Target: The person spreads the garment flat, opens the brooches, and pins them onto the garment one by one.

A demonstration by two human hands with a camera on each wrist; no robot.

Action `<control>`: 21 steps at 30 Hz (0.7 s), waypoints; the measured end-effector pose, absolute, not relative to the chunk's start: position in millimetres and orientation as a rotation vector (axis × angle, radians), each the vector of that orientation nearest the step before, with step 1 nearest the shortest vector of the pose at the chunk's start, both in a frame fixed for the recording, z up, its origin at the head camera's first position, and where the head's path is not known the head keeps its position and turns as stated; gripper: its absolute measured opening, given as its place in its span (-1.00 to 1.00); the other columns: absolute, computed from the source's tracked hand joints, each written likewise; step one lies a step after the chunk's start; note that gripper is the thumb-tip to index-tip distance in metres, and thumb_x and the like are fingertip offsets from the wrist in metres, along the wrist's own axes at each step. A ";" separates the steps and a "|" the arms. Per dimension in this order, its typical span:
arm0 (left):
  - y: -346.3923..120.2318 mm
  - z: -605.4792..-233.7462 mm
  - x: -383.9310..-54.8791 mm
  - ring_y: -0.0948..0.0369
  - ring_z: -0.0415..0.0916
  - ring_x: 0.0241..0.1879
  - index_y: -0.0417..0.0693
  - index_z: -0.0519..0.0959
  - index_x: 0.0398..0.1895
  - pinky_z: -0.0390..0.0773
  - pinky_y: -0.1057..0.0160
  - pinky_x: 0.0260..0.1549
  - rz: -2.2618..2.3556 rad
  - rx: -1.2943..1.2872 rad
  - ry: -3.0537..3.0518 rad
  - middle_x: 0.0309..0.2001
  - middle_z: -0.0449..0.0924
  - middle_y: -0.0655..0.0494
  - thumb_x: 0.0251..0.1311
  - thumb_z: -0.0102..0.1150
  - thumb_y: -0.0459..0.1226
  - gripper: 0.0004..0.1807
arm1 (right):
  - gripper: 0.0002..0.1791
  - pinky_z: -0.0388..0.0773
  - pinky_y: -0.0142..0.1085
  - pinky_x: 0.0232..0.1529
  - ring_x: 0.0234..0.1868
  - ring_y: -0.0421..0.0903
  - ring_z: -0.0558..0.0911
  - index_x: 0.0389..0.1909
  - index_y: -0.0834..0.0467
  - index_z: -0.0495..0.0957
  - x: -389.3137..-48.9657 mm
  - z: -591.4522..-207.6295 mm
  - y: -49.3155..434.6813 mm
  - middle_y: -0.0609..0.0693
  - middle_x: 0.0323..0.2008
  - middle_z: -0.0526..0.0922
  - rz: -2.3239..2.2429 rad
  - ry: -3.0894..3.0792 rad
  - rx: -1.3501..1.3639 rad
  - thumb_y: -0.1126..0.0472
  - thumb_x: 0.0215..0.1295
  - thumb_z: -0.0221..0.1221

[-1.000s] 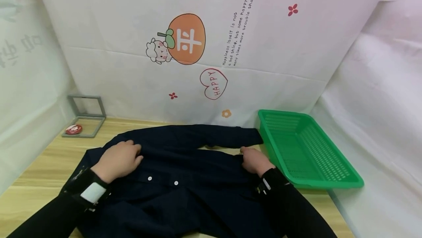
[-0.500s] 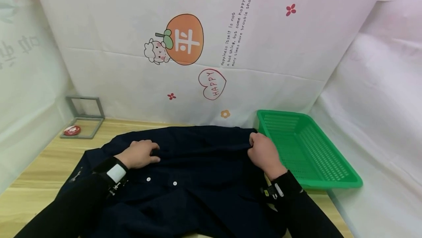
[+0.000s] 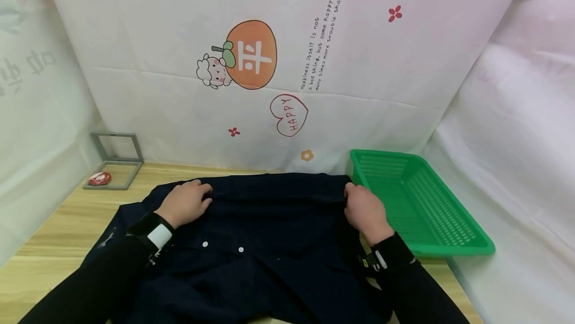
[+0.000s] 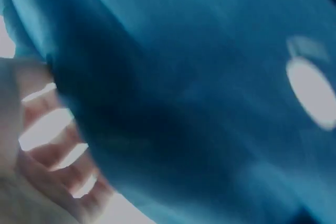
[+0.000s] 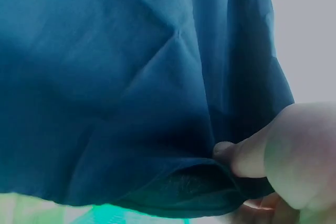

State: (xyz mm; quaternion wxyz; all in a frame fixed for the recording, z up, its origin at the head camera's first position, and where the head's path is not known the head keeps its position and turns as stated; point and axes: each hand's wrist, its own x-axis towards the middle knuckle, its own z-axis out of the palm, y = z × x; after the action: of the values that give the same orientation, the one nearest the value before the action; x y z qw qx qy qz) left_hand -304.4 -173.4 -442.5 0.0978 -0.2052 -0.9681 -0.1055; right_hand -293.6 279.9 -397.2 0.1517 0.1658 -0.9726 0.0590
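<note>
A dark navy shirt (image 3: 269, 224) with white buttons lies spread over the table. My right hand (image 3: 367, 211) pinches its edge at the right, beside the green basket. The right wrist view shows my right thumb (image 5: 247, 156) on the hem, with the fingers partly hidden behind the cloth. My left hand (image 3: 185, 201) touches the shirt near its far left part, thumb and fingers apart. In the left wrist view the fingers (image 4: 52, 153) are fairly straight and spread against the fabric, which looks blue there; the cloth hides their tips.
The green plastic basket (image 3: 437, 252) stands right of the shirt. A grey hinged frame (image 3: 132, 176) with a small red round tin (image 3: 100, 178) is at the back left. A white printed sheet (image 3: 355, 129) hangs behind the wooden table (image 3: 49, 224).
My right hand has moved away from me and rightward, drawing the shirt's edge over the sleeve. My left hand has shifted right, then slightly back left and farther away. The gap by the sleeve is covered.
</note>
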 end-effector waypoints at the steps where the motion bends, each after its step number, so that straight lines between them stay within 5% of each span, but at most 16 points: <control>1: -175.5 -442.2 -303.6 -0.08 0.58 -0.21 -0.22 0.62 0.07 0.54 -0.14 -0.22 -0.262 -0.585 -2.904 -0.13 0.61 -0.16 0.32 0.26 -0.22 -0.66 | -0.83 0.33 -0.25 -0.63 -0.63 -0.08 0.36 -0.27 0.27 0.51 -293.2 -397.8 280.3 0.01 -0.57 0.36 0.161 -2.783 0.474 0.55 0.18 0.14; 10: -202.3 -452.1 -306.9 -0.44 0.30 0.16 -0.32 0.25 0.45 0.33 -0.42 0.00 -0.222 -0.379 -3.200 0.28 0.32 -0.45 0.36 0.19 -0.11 -0.28 | -0.76 0.16 -0.26 -0.71 -0.73 -0.08 0.28 -0.48 0.18 0.43 -287.0 -399.7 282.2 -0.02 -0.74 0.20 0.121 -2.782 0.508 0.54 0.28 0.11; 13: -206.9 -458.7 -314.5 -0.52 0.22 0.18 -0.27 0.20 0.49 0.26 -0.50 -0.01 -0.311 -0.350 -3.195 0.34 0.22 -0.44 0.41 0.13 -0.10 -0.29 | -0.79 0.13 -0.26 -0.71 -0.74 -0.08 0.27 -0.44 0.20 0.48 -286.3 -400.9 282.4 -0.02 -0.74 0.20 0.147 -2.797 0.507 0.54 0.30 0.09; 21: -213.0 -462.1 -334.7 -0.14 0.50 -0.23 -0.21 0.61 -0.05 0.49 -0.20 -0.30 -0.445 -0.387 -3.016 -0.15 0.51 -0.22 0.38 0.16 -0.31 -0.82 | -0.87 0.34 -0.22 -0.64 -0.65 -0.06 0.41 -0.29 0.28 0.53 -297.0 -397.0 281.5 0.00 -0.65 0.36 0.175 -2.851 0.471 0.53 0.27 0.09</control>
State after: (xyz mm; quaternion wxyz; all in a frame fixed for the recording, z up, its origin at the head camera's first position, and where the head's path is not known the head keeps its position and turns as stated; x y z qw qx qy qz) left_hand -334.7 -213.0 -462.1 0.0342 -0.1259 -0.9808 -0.1448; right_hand -297.0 281.5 -397.0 0.1229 0.1616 -0.9773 0.0601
